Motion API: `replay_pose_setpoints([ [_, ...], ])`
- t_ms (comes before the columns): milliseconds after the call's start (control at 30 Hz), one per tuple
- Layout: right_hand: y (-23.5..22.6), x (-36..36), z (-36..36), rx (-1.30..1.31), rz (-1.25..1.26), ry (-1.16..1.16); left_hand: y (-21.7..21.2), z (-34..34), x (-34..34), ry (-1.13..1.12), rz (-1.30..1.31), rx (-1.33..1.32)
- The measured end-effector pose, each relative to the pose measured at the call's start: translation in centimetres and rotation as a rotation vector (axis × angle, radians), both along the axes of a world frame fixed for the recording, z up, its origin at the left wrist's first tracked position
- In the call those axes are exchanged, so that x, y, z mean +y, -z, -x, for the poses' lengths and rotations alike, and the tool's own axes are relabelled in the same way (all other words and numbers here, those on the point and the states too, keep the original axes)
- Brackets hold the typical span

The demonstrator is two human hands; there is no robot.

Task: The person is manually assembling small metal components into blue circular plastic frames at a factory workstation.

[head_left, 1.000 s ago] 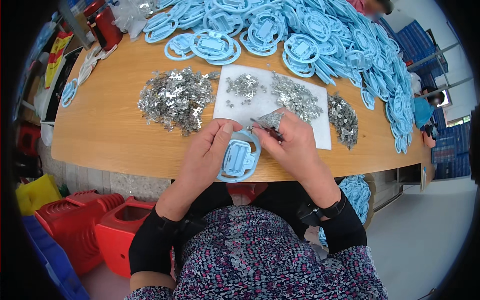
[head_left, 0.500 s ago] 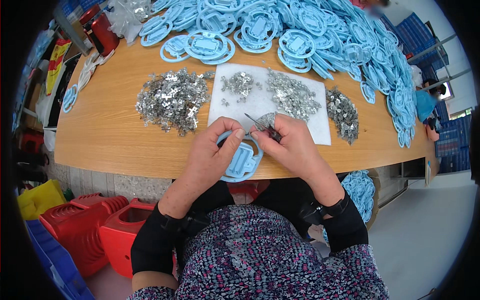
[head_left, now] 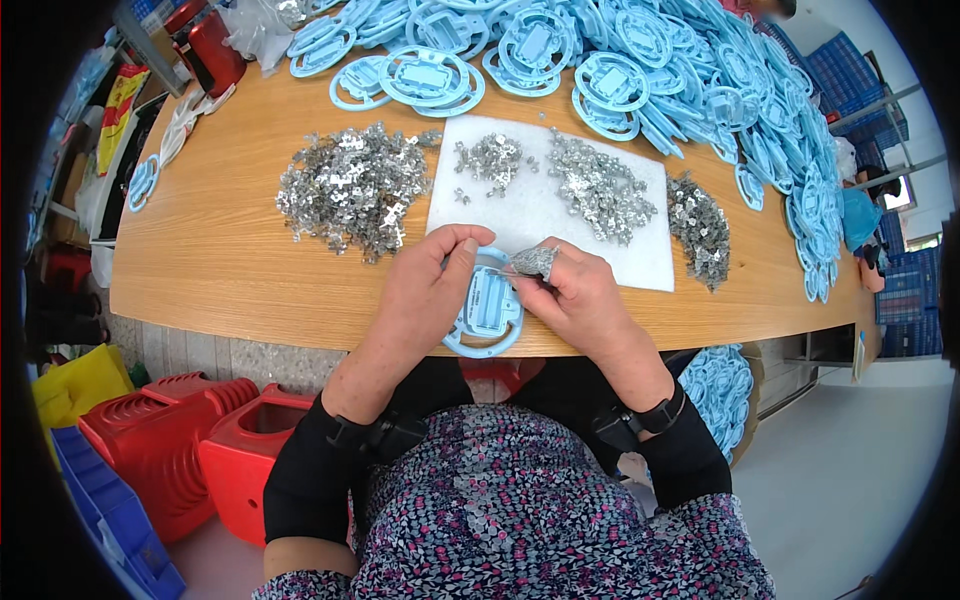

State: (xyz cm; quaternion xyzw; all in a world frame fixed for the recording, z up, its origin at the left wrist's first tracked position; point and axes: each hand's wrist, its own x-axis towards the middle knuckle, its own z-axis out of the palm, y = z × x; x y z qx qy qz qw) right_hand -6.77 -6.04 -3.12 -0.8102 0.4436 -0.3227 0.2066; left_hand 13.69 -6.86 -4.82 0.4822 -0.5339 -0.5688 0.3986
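Note:
A light blue round plastic part [head_left: 490, 308], with an outer ring and a boxy recess in its middle, is held over the table's front edge. My left hand [head_left: 425, 290] is closed at its upper left rim, thumb and forefinger bent above it. In my right hand [head_left: 575, 300] is a thin pointed metal tool [head_left: 535, 262] with a grey wrapped-looking section; its narrow end reaches over the blue part's upper area. Whether a small metal piece sits at that tip cannot be made out. Just beyond my hands lies a white pad [head_left: 540, 215] bearing small silvery metal clips [head_left: 600, 190].
Piles of metal clips flank the pad at left [head_left: 355, 190] and right [head_left: 700, 235]. A large heap of blue plastic parts [head_left: 640, 60] covers the table's far side. Red stools [head_left: 165, 440] stand below left; a container of blue parts [head_left: 715, 395] is below right.
My fingertips have moved apart. The pointed tool has swung down from aiming up and left, and its end is now over the blue part. The view has shifted slightly.

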Motion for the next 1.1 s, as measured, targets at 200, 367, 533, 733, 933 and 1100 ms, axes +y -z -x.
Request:
replay_pose_setpoints([
  [200,-0.7,0.6,-0.3,0.155,0.088,-0.014,-0.3,0.1,0.1,0.024,-0.033,-0.001],
  [367,-1.0,0.9,-0.7,0.103,0.018,-0.016,-1.0,0.0,0.4,0.069,-0.014,-0.082],
  [533,-1.2,1.7,0.0,-0.123,-0.269,0.108,-1.4,0.3,0.9,0.027,-0.019,-0.062],
  [733,-1.5,2.5,1.8,0.362,-0.228,0.118,-0.3,0.0,0.6,0.015,0.087,-0.100],
  [933,-2.1,2.6,1.4,0.437,-0.013,0.022,0.2,0.1,0.4,0.021,0.063,-0.140],
  [1100,-4.0,2.3,0.5,0.545,-0.036,0.011,-0.2,0.3,0.5,0.020,0.047,-0.106],
])
